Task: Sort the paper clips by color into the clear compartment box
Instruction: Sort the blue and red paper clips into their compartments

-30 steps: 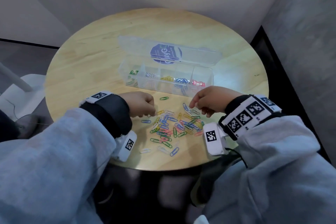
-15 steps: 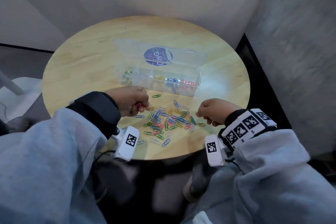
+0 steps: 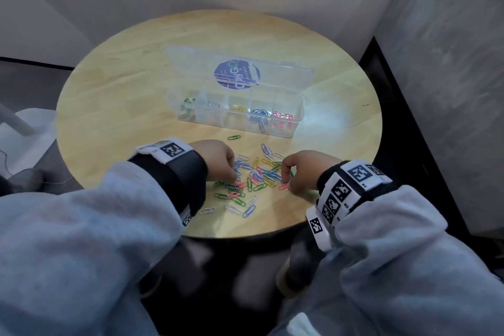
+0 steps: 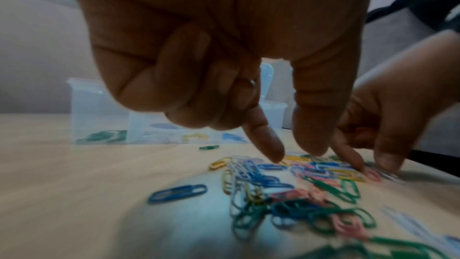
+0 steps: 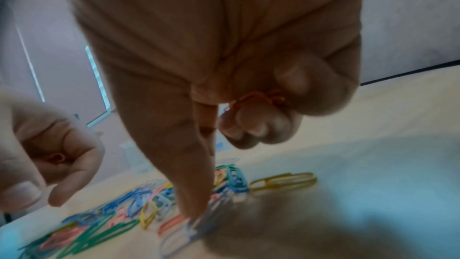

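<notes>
A loose pile of coloured paper clips (image 3: 256, 177) lies on the round wooden table (image 3: 114, 95), in front of the clear compartment box (image 3: 296, 117). The box's lid is open, and green, white, yellow, blue and red clips lie in separate compartments. My left hand (image 3: 231, 174) is at the pile's left side, index and thumb (image 4: 295, 155) pointing down at the clips, with a red clip (image 5: 57, 158) tucked in its curled fingers. My right hand (image 3: 285, 180) is at the pile's right edge. It grips red clips (image 5: 259, 97) in its curled fingers, and its thumb tip (image 5: 196, 208) touches clips.
A single green clip (image 3: 234, 137) lies between the pile and the box. A few white and blue clips (image 3: 249, 210) are scattered near the table's front edge. Walls stand close behind and to the right of the table.
My left hand has come down from just above the table onto the pile's left side. My right hand has shifted to the pile's right edge, fingertips down. The head view has moved.
</notes>
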A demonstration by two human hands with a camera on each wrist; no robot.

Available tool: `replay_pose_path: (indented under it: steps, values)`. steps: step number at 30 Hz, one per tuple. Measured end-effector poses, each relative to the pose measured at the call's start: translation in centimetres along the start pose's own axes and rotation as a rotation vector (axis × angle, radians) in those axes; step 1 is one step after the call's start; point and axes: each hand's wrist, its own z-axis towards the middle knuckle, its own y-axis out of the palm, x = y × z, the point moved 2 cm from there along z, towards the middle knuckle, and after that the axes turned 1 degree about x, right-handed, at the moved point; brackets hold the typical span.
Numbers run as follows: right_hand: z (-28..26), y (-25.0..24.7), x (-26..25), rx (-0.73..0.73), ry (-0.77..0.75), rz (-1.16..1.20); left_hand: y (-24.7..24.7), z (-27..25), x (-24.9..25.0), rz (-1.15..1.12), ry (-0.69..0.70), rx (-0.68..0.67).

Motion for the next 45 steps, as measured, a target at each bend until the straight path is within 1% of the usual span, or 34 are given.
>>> replay_pose_path:
  steps: [8,12,15,22,24,27,30,33,35,38,41,45]
  values:
    - [0.1,0.1,-0.6,0.023,-0.117,-0.14,1.8,1.1,1.2,0.155,0.041,0.013]
    - [0.2,0.3,-0.7,0.028,-0.131,-0.136,2.0,1.3,1.0,0.136,0.036,0.01]
    - [0.5,0.4,-0.5,-0.021,-0.127,-0.141,2.2,1.4,1.1,0.136,0.023,0.015]
    - [0.8,0.9,-0.7,-0.033,-0.184,-0.201,2.5,1.6,1.3,0.148,0.015,-0.032]
    - [0.9,1.0,-0.7,-0.057,-0.203,-0.17,2.5,1.6,1.2,0.127,0.02,-0.035]
    - [1.3,0.9,-0.1,-0.099,-0.179,0.021,2.4,1.5,0.7,0.071,0.022,-0.049]
    - [1.8,0.1,0.7,-0.12,-0.124,0.179,1.9,1.4,0.0,-0.036,0.017,-0.086]
    - [2.3,-1.0,1.5,-0.135,-0.095,0.387,0.8,1.3,-0.9,-0.21,-0.002,-0.129]
    - [2.5,-1.5,2.1,-0.115,-0.066,0.562,0.1,1.3,-1.2,-0.402,-0.02,-0.164]
    - [2.7,-1.6,2.5,-0.104,-0.05,0.82,-0.8,1.3,-1.5,-0.751,-0.054,-0.165]
    - [3.0,-1.6,2.4,-0.118,-0.055,0.963,-1.3,1.1,-1.7,-0.992,-0.045,-0.14]
    - [3.0,-1.6,2.1,-0.135,-0.024,1.061,-1.6,0.9,-2.0,-1.187,-0.041,-0.138]
